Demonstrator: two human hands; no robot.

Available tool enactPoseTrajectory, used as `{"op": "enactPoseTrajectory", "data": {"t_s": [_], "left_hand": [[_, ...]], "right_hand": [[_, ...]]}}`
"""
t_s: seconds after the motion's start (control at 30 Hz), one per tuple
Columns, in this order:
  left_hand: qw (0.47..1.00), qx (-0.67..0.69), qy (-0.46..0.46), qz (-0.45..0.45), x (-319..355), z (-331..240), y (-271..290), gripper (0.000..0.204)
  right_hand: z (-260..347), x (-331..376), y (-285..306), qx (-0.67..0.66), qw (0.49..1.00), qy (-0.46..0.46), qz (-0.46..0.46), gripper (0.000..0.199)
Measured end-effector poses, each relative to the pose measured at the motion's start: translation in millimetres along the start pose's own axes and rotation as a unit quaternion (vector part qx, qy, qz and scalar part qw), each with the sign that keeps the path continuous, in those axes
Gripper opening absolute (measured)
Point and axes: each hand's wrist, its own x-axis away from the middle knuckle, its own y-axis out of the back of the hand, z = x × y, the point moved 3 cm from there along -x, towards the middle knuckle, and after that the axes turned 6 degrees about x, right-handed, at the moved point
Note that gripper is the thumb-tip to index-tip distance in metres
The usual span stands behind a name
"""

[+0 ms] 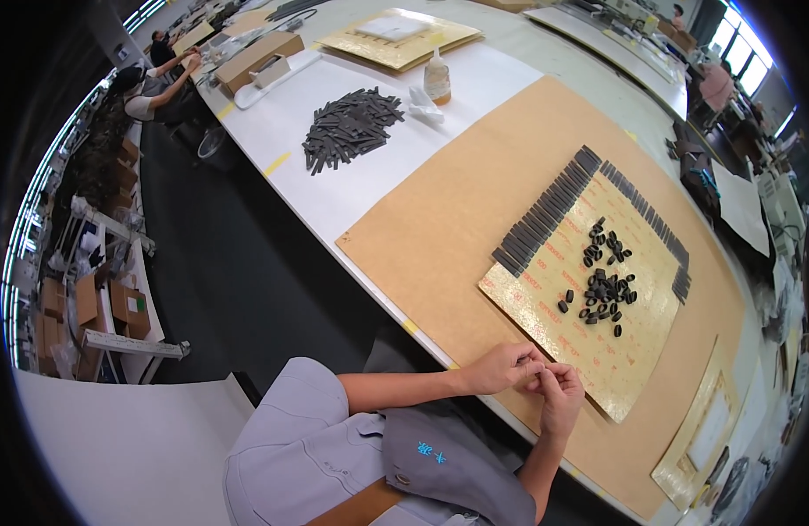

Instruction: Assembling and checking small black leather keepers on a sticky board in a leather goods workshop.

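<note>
My left hand [499,367] and my right hand [561,400] meet over the near edge of a yellow patterned board [538,323]. Both are closed, fingertips pinched together around a small dark piece mostly hidden by the fingers; its kind is not clear. On the board in front of them lies a loose cluster of small black rings [608,287]. Flat dark strips [545,217] are laid side by side along the board's left edge, and more dark strips [645,215] line its far edge. The board rests on a brown sheet [422,254] covering the table.
A heap of dark strips [352,127] lies on white paper to the far left. Near it stand a bottle of amber liquid [438,79] and a crumpled white tissue [424,105]. Beyond are stacked yellow boards [400,54] and a cardboard box [268,60]. Other people work farther off.
</note>
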Motion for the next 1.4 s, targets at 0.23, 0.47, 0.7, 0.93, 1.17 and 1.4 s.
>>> {"op": "enactPoseTrajectory", "data": {"t_s": [0.23,0.47,0.7,0.93,1.17,1.4], "left_hand": [[1.0,-0.005,0.014,0.008,-5.2,9.8,-3.4,0.017],[0.972,0.094,0.191,0.096,-14.9,-8.9,21.3,0.015],[0.974,-0.034,0.171,0.144,-20.3,-4.2,15.3,0.013],[0.976,-0.046,0.179,0.117,-15.9,-4.8,15.3,0.013],[0.977,-0.047,0.182,0.1,-17.6,3.0,15.9,0.011],[0.976,-0.08,0.187,0.084,-19.5,2.4,14.0,0.013]], "right_hand": [[-1.7,4.2,6.4,0.018,1.0,-0.002,0.008,0.009],[3.0,-10.5,2.7,-0.046,0.995,-0.054,0.073,0.012],[-5.9,-2.6,13.4,-0.04,0.992,-0.077,0.094,0.01],[-9.2,-0.8,10.0,-0.027,0.995,-0.063,0.073,0.01],[-10.0,1.1,16.7,-0.052,0.994,-0.054,0.077,0.012],[-8.8,-0.5,27.6,-0.09,0.985,-0.068,0.127,0.012]]}}
